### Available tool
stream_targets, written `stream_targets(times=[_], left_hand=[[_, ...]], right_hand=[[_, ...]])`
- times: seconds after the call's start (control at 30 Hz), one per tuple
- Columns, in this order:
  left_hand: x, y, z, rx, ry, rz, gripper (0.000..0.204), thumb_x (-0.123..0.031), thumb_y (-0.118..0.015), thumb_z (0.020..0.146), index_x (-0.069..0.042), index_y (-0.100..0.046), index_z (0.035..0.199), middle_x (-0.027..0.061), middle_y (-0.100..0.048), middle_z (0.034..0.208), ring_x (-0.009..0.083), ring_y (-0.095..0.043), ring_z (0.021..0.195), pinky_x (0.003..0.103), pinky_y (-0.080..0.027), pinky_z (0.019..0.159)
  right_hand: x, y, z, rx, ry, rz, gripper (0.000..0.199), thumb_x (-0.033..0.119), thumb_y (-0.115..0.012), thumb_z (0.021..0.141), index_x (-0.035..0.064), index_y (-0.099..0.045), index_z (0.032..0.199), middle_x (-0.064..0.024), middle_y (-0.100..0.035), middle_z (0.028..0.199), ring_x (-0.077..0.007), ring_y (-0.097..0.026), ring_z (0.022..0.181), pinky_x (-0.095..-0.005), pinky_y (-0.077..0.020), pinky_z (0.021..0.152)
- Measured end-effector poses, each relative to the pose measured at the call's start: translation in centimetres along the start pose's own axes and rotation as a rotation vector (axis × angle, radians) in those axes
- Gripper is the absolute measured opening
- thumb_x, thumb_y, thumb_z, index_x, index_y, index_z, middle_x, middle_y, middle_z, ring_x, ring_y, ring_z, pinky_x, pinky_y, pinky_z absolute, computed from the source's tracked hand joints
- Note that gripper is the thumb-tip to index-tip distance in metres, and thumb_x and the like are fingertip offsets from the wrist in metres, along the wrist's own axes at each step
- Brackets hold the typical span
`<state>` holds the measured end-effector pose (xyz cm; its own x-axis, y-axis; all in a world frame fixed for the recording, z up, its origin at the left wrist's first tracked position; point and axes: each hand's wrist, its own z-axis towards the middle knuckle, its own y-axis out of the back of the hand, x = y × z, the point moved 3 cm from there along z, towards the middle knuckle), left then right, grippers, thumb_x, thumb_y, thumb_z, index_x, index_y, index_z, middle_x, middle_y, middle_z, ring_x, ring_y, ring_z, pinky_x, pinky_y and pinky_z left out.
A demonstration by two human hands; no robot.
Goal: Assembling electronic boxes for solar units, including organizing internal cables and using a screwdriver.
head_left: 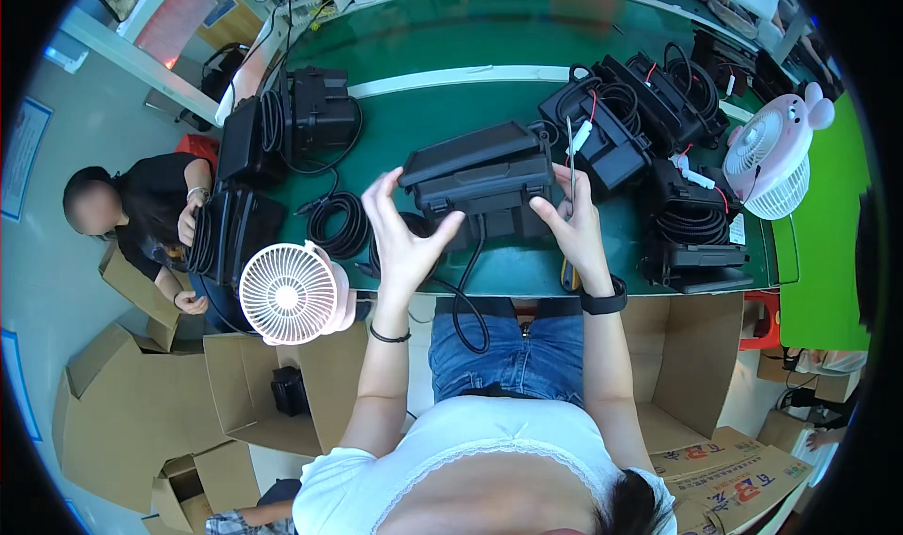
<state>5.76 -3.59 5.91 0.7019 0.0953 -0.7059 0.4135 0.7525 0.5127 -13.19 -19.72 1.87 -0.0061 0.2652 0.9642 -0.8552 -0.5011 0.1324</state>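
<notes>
A black plastic box [484,185] with a latched front and a lid that sits slightly tilted is in front of me at the table's near edge. My left hand [406,248] grips its left end, thumb along the front. At its right end, my right hand [576,226] has the thumb against the front. That hand also holds a screwdriver [569,273], its metal shaft pointing away from me and its yellow-and-dark handle below the palm. A black cable [467,304] hangs from the box's front in a loop over the edge.
More black boxes with coiled cables stand left [318,111] and right [602,144] on the green table [423,41]. A pink fan [293,295] is at the near left, another fan [767,149] at right. Open cartons [273,394] sit below. A person [150,215] handles a box at left.
</notes>
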Motion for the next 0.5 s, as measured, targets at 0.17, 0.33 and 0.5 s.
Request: stream_targets(times=[0.17, 0.33, 0.5], left_hand=[[-6.3, -1.4, 3.1, 0.202, -0.463, 0.506, 0.1, -0.043, -0.087, 0.057, -0.019, -0.043, 0.143, 0.0156, -0.038, 0.144, 0.0374, -0.039, 0.131, 0.062, -0.024, 0.11], [-5.5, -3.4, 4.9, 0.19, -0.544, 0.548, 0.087, -0.035, -0.082, 0.061, -0.022, -0.051, 0.141, 0.0093, -0.052, 0.128, 0.029, -0.052, 0.114, 0.044, -0.037, 0.102], [-4.3, -4.1, 6.0, 0.016, -0.426, 0.647, 0.084, -0.038, -0.078, 0.065, -0.013, -0.05, 0.14, 0.0145, -0.05, 0.12, 0.0308, -0.05, 0.109, 0.045, -0.036, 0.096]], right_hand=[[1.9, -0.4, -0.2, -0.06, -0.013, -0.146, 0.052, 0.023, -0.073, 0.088, 0.0031, -0.052, 0.131, -0.0087, -0.064, 0.116, -0.0053, -0.045, 0.057, -0.0222, -0.0411, 0.053], [3.0, 1.1, -1.5, -0.251, 0.165, -0.22, 0.032, 0.025, -0.051, 0.1, 0.0073, -0.063, 0.124, -0.0128, -0.063, 0.116, -0.0168, -0.06, 0.084, -0.0291, -0.047, 0.079], [5.5, 2.1, -4.0, -0.039, -0.093, -0.392, 0.029, 0.019, -0.045, 0.101, 0.0099, -0.067, 0.117, -0.0061, -0.066, 0.073, -0.0216, -0.064, 0.068, -0.0344, -0.0491, 0.066]])
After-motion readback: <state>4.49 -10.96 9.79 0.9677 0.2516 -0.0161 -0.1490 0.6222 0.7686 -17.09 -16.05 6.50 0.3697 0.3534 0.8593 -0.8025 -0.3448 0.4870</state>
